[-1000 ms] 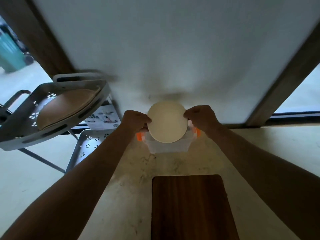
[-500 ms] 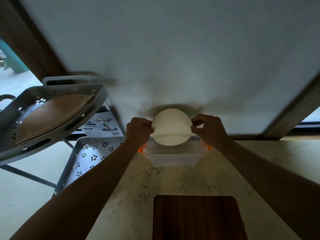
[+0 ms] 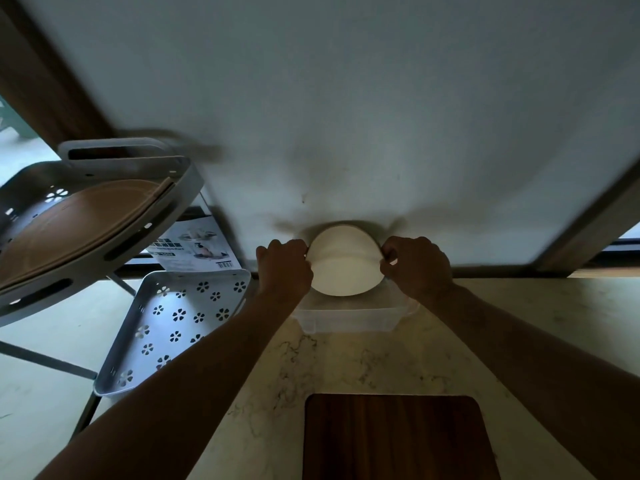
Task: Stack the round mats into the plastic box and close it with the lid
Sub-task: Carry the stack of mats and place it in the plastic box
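Head view took in a pale wall that filled the upper half of the frame, with a marbled table below it across the lower centre and right. At the left of the frame stood a grey rack, its upper tray holding a brown round board and its lower tray punched with flower-shaped holes. A dark wooden board lay on the table at the bottom centre. Against the wall at the centre of the frame sat the clear plastic box, open at the top. Over its far side the cream round mat was held bent, folded along a crease across its middle, its lower edge dipping into the box. The left hand had its grip closed on the mat's left edge, and the right hand pinched the right edge.
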The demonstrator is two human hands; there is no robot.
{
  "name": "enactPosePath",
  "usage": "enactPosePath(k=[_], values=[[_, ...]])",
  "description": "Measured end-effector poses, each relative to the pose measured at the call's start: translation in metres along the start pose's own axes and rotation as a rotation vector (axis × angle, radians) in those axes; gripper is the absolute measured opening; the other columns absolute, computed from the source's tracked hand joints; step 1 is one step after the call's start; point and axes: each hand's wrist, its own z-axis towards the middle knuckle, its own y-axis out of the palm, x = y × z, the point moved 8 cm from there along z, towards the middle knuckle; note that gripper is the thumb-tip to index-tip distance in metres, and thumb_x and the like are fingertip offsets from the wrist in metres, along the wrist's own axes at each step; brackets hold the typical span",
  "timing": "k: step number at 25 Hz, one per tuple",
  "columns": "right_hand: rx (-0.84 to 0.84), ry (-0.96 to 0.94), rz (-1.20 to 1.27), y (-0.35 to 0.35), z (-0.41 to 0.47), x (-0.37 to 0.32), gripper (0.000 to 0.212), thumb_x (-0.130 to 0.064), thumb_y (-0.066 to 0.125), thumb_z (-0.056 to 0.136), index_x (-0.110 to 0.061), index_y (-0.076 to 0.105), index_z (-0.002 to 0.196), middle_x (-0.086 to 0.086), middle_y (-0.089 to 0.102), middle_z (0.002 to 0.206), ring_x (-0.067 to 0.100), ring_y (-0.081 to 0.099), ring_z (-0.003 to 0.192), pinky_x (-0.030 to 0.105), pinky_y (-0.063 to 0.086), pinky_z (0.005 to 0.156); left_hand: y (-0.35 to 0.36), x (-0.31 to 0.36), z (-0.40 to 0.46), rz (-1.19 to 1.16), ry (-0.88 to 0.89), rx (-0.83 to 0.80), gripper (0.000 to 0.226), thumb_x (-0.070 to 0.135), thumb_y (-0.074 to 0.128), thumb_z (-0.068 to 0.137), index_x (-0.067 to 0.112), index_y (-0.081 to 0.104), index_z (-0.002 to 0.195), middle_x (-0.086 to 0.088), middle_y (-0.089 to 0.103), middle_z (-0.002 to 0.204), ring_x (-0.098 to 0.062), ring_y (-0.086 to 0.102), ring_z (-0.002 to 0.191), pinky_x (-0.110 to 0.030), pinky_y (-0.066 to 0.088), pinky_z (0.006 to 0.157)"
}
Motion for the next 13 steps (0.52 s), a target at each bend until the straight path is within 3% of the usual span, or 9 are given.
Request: enactPosePath(k=[4, 13], values=[[-0.001, -0.002, -0.120, 0.005, 0.001, -0.004, 0.013, -0.028, 0.064, 0.086, -0.024, 0.073, 0.095, 0.005, 0.072, 0.090, 0.029, 0.066, 0.082, 0.032, 0.050, 0.067, 0.002, 0.003, 0.000, 0.121, 0.030, 0.006, 0.013, 0.021, 0.060, 0.085, 0.021, 0.064, 0.097, 0.000, 0.071, 0.089, -0.023, 0.056, 0.090, -0.036, 0.029, 0.075], [0.021, 0.054, -0.233, 0.013, 0.007, -0.003, 0.013, -0.015, 0.059, 0.088, -0.016, 0.070, 0.093, 0.010, 0.070, 0.092, 0.032, 0.066, 0.083, 0.030, 0.043, 0.062, 0.003, 0.012, 0.000, 0.214, 0.075, -0.003, 0.007, 0.016, 0.057, 0.087, 0.016, 0.062, 0.093, -0.003, 0.068, 0.082, -0.023, 0.052, 0.088, -0.035, 0.027, 0.074]])
